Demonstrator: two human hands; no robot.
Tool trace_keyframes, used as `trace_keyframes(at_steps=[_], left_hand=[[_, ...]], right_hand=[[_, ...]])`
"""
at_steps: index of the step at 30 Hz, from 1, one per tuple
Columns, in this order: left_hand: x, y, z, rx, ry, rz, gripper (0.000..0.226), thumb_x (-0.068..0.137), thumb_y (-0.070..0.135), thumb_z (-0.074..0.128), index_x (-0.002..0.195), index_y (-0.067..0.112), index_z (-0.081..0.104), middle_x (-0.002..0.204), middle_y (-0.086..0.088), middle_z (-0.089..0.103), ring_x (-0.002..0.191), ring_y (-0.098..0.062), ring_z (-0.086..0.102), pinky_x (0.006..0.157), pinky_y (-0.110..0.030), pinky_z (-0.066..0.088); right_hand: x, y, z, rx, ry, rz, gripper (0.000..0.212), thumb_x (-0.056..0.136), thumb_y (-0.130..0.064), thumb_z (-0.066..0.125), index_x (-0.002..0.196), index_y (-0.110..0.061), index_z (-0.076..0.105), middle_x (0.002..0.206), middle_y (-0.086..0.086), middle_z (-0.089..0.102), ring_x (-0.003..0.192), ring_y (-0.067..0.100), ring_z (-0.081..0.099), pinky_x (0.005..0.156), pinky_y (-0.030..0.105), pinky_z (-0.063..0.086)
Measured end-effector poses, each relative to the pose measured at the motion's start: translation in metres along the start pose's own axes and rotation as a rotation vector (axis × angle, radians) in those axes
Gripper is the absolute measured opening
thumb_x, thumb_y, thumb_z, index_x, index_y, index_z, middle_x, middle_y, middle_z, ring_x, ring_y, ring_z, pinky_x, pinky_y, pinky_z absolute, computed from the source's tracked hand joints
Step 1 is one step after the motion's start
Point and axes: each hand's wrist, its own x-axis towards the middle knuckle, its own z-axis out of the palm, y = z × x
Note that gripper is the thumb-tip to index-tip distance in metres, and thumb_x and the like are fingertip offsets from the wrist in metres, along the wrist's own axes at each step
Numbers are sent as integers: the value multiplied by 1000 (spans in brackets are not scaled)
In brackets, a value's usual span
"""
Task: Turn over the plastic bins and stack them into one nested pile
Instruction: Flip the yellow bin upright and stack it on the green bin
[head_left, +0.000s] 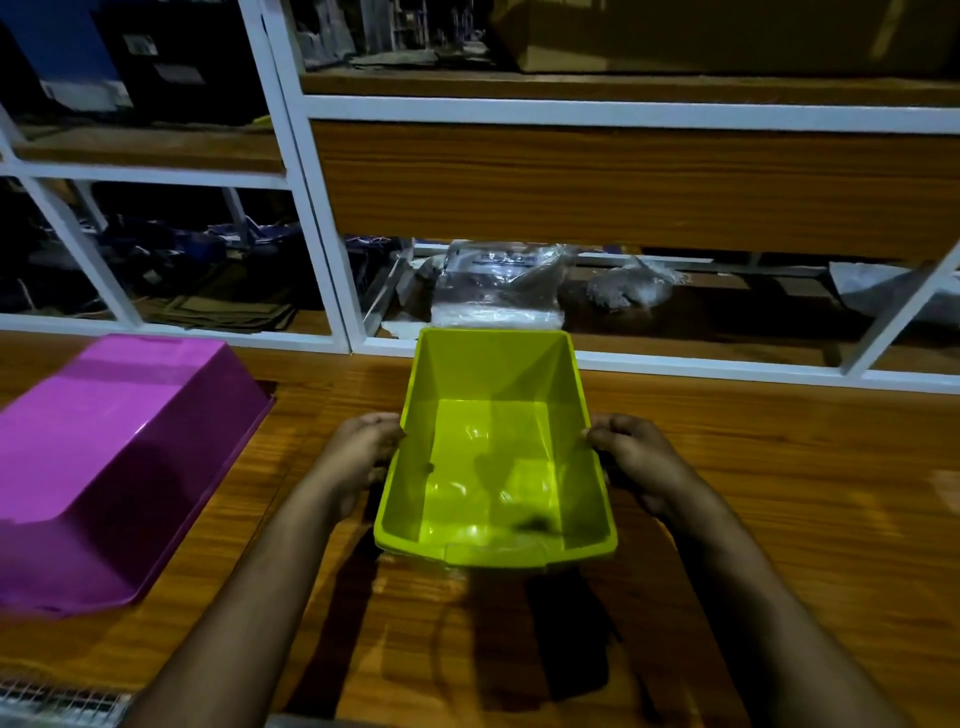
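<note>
A lime-green plastic bin (496, 447) is held open side up over the wooden table (779, 467), its inside facing me and its near rim low. My left hand (358, 457) grips its left rim and my right hand (636, 462) grips its right rim. A purple bin (114, 457) lies upside down on the table at the left, bottom up, apart from both hands.
White metal shelving (322, 249) with wooden boards stands right behind the table. Clear plastic bags (498, 291) lie on the low shelf just beyond the green bin. A wire mesh edge (57, 701) shows at the bottom left corner.
</note>
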Motion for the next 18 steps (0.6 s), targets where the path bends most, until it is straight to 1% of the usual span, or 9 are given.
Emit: trace_keyframes(at_steps=[3, 7, 9, 11, 14, 15, 16, 17, 18], left_hand=[[-4, 8, 1, -23, -120, -37, 29, 89, -2, 45, 105, 12, 65, 74, -3, 65, 46, -8, 56, 47, -21, 46], [-4, 10, 12, -60, -270, -40, 32, 87, -3, 45, 112, 10, 61, 75, -3, 68, 48, -8, 57, 48, -27, 53], [-7, 9, 21, -103, -312, -46, 34, 88, -4, 45, 115, 9, 60, 70, 0, 66, 47, -6, 53, 43, -24, 51], [-10, 8, 35, -121, -391, -59, 34, 89, -4, 44, 116, 10, 60, 67, 2, 62, 46, -5, 48, 42, -22, 48], [-15, 1, 71, -58, -545, -59, 31, 88, -2, 48, 116, 8, 59, 74, -2, 59, 49, -8, 45, 46, -20, 42], [-20, 1, 85, -36, -589, -50, 31, 86, 0, 51, 116, 6, 59, 76, -4, 58, 50, -8, 46, 47, -21, 38], [-26, 1, 98, -30, -624, -43, 31, 85, 1, 52, 115, 7, 59, 77, -5, 58, 50, -8, 48, 48, -21, 37], [-32, 0, 114, -26, -665, -43, 31, 84, 2, 53, 114, 8, 60, 78, -7, 61, 52, -11, 52, 48, -21, 40], [-41, 1, 130, -17, -705, -46, 32, 82, 4, 56, 113, 9, 60, 81, -10, 63, 59, -16, 56, 51, -23, 44]], right_hand=[[-5, 3, -10, 66, -21, 50, 28, 95, -3, 51, 120, 5, 61, 98, 22, 66, 61, 19, 64, 50, 22, 52], [-26, 17, -29, 193, -16, 50, 36, 90, -6, 56, 124, 8, 57, 116, 32, 64, 93, 33, 64, 71, 34, 57], [-44, 18, -37, 245, 1, 52, 26, 94, -2, 51, 117, 7, 60, 105, 24, 69, 84, 27, 68, 68, 31, 58], [-70, 19, -46, 305, 19, 48, 17, 97, 0, 47, 102, 1, 64, 89, 15, 70, 68, 18, 70, 57, 25, 58], [-120, 36, -76, 383, 184, 36, 13, 98, -4, 50, 105, 4, 59, 80, 12, 69, 59, 14, 67, 50, 19, 51], [-136, 44, -87, 397, 234, 19, 25, 95, -11, 58, 110, 8, 58, 85, 15, 70, 69, 20, 67, 56, 21, 51], [-150, 51, -96, 384, 264, 19, 49, 87, -25, 71, 117, 11, 57, 97, 21, 70, 85, 26, 65, 68, 27, 50], [-168, 59, -107, 366, 289, 34, 74, 72, -38, 83, 123, 9, 56, 110, 26, 68, 97, 32, 60, 76, 34, 46], [-187, 64, -115, 359, 315, 37, 89, 60, -46, 88, 125, 7, 56, 115, 27, 66, 101, 34, 57, 79, 37, 47]])
